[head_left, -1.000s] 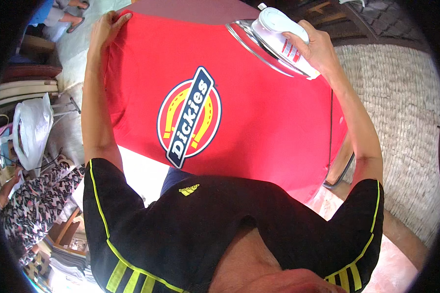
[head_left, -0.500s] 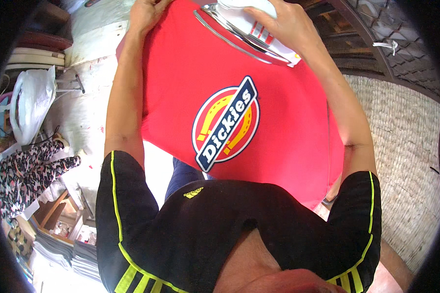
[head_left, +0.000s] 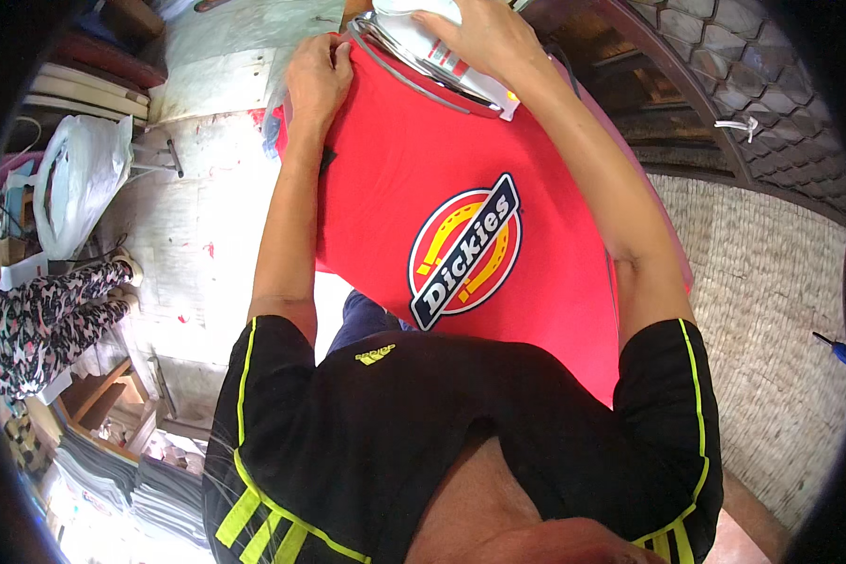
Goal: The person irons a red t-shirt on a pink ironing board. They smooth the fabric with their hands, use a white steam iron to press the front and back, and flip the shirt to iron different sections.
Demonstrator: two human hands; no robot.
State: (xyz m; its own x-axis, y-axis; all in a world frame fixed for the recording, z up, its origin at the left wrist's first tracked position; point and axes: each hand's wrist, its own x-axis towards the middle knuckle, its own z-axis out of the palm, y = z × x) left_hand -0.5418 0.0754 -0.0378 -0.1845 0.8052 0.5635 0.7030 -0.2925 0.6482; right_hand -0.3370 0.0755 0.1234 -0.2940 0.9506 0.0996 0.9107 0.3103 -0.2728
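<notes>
A red shirt (head_left: 385,197) with a round yellow, white and dark blue printed emblem (head_left: 465,252) lies spread on a board in front of me. At its far end, my right hand (head_left: 493,39) is closed around the handle of a white and silver clothes iron (head_left: 456,77), which rests on the cloth, partly cut off by the upper edge. My left hand (head_left: 318,80) is at the shirt's far left edge, its fingers curled together on the cloth. What lies under its fingertips is hidden.
To the left, a white plastic bag (head_left: 83,183) hangs near a person in patterned trousers (head_left: 56,310). Piles of folded cloth (head_left: 164,503) sit at lower left. A dark metal lattice (head_left: 724,56) stands at upper right, above woven-looking flooring (head_left: 752,282).
My right hand and the iron have shifted left, farther from the emblem. My left hand has come closer down the left edge, and its fingers now show. The whole view has shifted a little.
</notes>
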